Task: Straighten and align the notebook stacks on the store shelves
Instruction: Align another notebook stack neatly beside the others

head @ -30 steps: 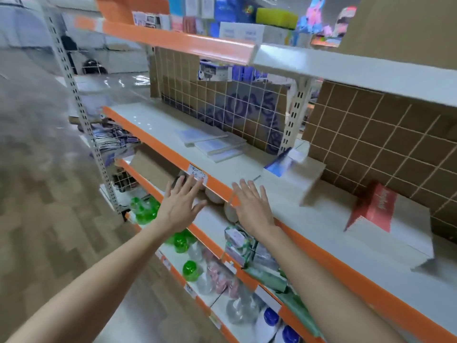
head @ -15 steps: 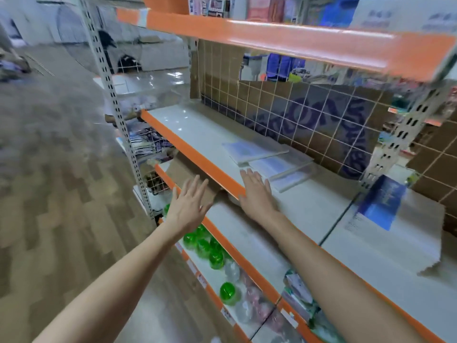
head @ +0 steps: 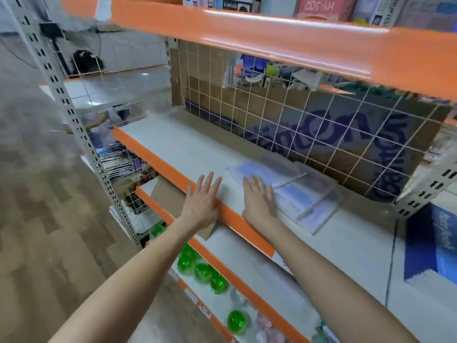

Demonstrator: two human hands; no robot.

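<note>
Notebooks (head: 284,184) lie in a loose fan on the white shelf (head: 173,144), toward its right part, and the right hand (head: 259,199) rests flat on their near-left edge, palm down, fingers (head: 257,185) spread and extended over the top cover, gripping nothing. The left hand (head: 201,203) is just to the left of it, also flat and open with fingers splayed, lying across the orange front lip (head: 153,158) of the shelf with its fingertips reaching onto the bare white surface; it is near the notebooks but apart from them and has hold of nothing. The notebooks look thin, pale blue and white, wrapped in clear glossy plastic, and they are skewed against one another: the top one is angled toward the far left, the lower ones stick out to the right and toward the near side, so their edges do not line up. Their print is too blurred to read. Behind them stands a white wire grid (head: 309,134) backed by brown cardboard (head: 346,144) with large blue lettering. A blue box (head: 432,246) sits on the next section to the right. Above, another orange-edged shelf (head: 284,40) carries packaged goods. On a lower shelf, green round items (head: 210,276) show in the near part. A perforated grey upright (head: 81,139) stands on the left, beside a wood-patterned floor (head: 37,219).
</note>
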